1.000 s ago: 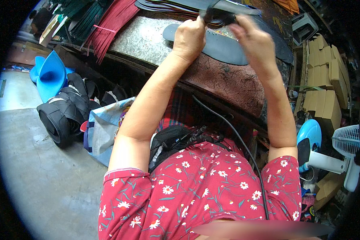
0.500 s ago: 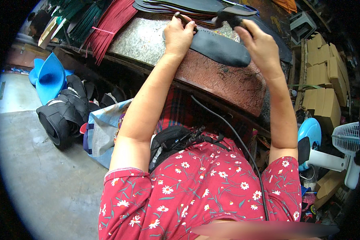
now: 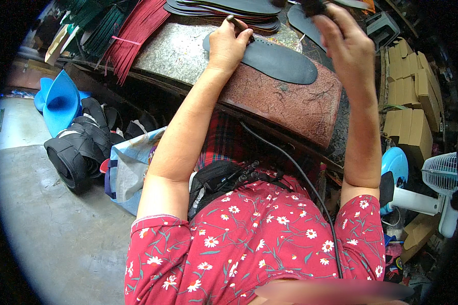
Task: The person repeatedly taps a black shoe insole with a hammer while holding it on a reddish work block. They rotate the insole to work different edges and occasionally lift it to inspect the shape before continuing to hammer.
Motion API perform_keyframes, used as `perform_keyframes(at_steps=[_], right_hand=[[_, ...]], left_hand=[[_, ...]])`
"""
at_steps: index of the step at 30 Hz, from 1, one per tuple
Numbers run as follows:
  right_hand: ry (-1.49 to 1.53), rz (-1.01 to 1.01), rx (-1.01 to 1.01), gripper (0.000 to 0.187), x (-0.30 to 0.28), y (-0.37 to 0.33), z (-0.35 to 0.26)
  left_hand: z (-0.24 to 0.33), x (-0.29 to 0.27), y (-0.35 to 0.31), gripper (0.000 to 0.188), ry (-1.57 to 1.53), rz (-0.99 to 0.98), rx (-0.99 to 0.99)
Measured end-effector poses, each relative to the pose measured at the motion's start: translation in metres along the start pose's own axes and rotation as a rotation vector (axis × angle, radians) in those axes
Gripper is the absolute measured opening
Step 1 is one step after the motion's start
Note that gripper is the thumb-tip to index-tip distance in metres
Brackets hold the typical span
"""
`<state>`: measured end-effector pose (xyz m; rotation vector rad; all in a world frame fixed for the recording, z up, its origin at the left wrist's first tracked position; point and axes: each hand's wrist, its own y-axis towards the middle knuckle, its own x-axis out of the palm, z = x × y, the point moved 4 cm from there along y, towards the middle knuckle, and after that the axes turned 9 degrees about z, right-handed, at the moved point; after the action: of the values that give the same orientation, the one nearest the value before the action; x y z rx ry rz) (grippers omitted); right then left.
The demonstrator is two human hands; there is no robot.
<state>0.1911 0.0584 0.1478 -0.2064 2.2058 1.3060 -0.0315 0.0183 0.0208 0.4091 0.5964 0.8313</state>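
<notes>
A black shoe-sole-shaped piece (image 3: 287, 65) lies flat on a work surface, partly grey, with a reddish pad (image 3: 280, 109) at its near right. Small holes dot the piece beside my left hand (image 3: 226, 50), whose fingers are wrapped round a dark rod-like punch (image 3: 231, 19) standing on it. My right hand (image 3: 350, 48) is raised to the right of the piece, closed on a dark hammer (image 3: 313, 6). The hammer is blurred and partly cut off by the upper edge.
A stack of black sole pieces (image 3: 224, 10) lies behind my left hand, near a bundle of red strips (image 3: 137, 35). Cardboard boxes (image 3: 407, 91) and a white fan (image 3: 437, 175) stand at right. Black rolled material (image 3: 76, 155) and blue foam (image 3: 61, 104) sit at left.
My right hand has lifted with the hammer, up and away from the sole piece. My left hand keeps the punch in nearly the same place.
</notes>
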Motion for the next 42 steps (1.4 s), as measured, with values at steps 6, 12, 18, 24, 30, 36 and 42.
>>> perform_keyframes(at_steps=[6, 12, 18, 24, 30, 36, 42], right_hand=[[-0.223, -0.168, 0.071, 0.033, 0.029, -0.021, 0.002], [-0.207, -0.177, 0.263, 0.035, 0.032, -0.047, 0.059], [0.155, 0.028, 0.150, 0.031, -0.009, -0.015, 0.013], [0.105, 0.076, 0.057, 0.032, -0.002, -0.020, -0.005], [-0.116, -0.127, 0.318, 0.037, 0.027, -0.058, 0.061], [0.263, -0.011, 0.294, 0.029, -0.018, -0.023, 0.022], [0.257, 0.102, 0.046, 0.029, -0.006, -0.026, 0.002]], left_hand=[[0.032, 0.014, -0.008, 0.021, 0.402, -0.083, 0.384], [-0.005, 0.010, -0.002, 0.012, -0.451, 0.024, -0.372], [-0.005, 0.014, 0.000, 0.014, -0.127, -0.082, -0.123], [0.029, 0.017, -0.006, 0.019, 0.200, -0.073, 0.311], [0.002, 0.018, -0.003, 0.012, -0.376, 0.025, -0.359], [0.004, 0.019, -0.002, 0.014, -0.192, -0.083, -0.119], [0.033, 0.023, -0.012, 0.017, 0.202, -0.071, 0.416]])
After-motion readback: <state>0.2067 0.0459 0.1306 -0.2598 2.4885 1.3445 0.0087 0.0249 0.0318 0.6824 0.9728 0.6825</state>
